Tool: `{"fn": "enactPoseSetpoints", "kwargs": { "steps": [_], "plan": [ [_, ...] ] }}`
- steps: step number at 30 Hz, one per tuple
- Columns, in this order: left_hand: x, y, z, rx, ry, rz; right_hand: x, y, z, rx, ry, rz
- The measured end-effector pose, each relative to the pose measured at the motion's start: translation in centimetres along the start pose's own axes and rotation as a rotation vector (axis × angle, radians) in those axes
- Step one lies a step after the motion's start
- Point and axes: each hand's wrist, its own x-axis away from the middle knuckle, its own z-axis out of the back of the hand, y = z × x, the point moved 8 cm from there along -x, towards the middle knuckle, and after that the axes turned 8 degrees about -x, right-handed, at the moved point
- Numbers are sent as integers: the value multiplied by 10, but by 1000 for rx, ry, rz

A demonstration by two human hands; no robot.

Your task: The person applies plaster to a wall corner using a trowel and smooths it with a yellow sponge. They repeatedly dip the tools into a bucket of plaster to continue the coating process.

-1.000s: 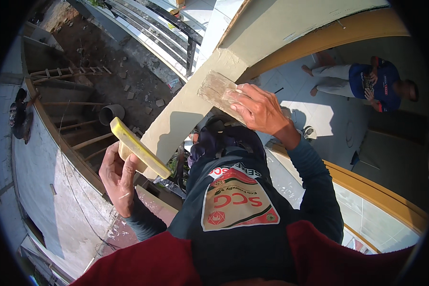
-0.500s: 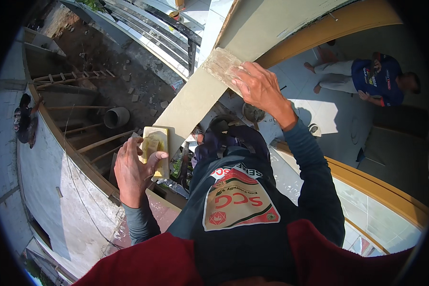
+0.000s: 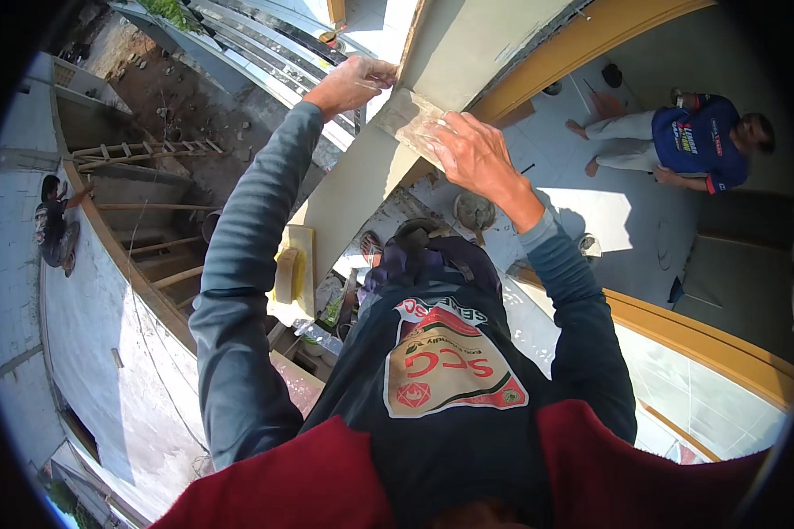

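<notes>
My right hand [image 3: 481, 157] is closed on a flat, mortar-smeared rectangular float [image 3: 412, 123]. The float lies against the corner where the grey plastered ledge [image 3: 348, 181] meets the plastered wall [image 3: 454, 55]. My left hand [image 3: 355, 85] reaches up to that wall's left edge. Its fingers are drawn together beside a thin wooden strip [image 3: 411, 42]; what they pinch, if anything, is hidden. At the ledge's near left end rests a yellow plastering float [image 3: 302, 273] with its block handle facing up, beside my left forearm and untouched by either hand.
Below the ledge stand a round bucket of grey mix [image 3: 475, 212] and a clear plastic bottle [image 3: 318, 335]. One person [image 3: 701, 145] stands on the tiled floor at right; another [image 3: 56, 222] is by the far-left wall. A wooden ladder [image 3: 150, 152] lies over the dirt yard.
My left hand has left the yellow float and moved up and right to the wall's edge. The yellow float stays on the ledge. My right hand keeps its float near the same corner.
</notes>
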Motion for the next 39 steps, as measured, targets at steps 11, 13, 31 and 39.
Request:
{"fn": "enactPoseSetpoints", "kwargs": {
  "steps": [11, 13, 31, 39],
  "plan": [
    [17, -10, -8, 239, 19, 93, -3, 1, -7, 10, -32, 8],
    [19, -9, -8, 219, 24, 94, -3, 2, -9, 10, -11, 25],
    [7, -18, -11, 82, 366, 119, -4, 5, -20, 14, 10, 22],
    [10, -19, -12, 178, 359, 73, 28, 15, -16, 58, 34, 40]
  ]
}}
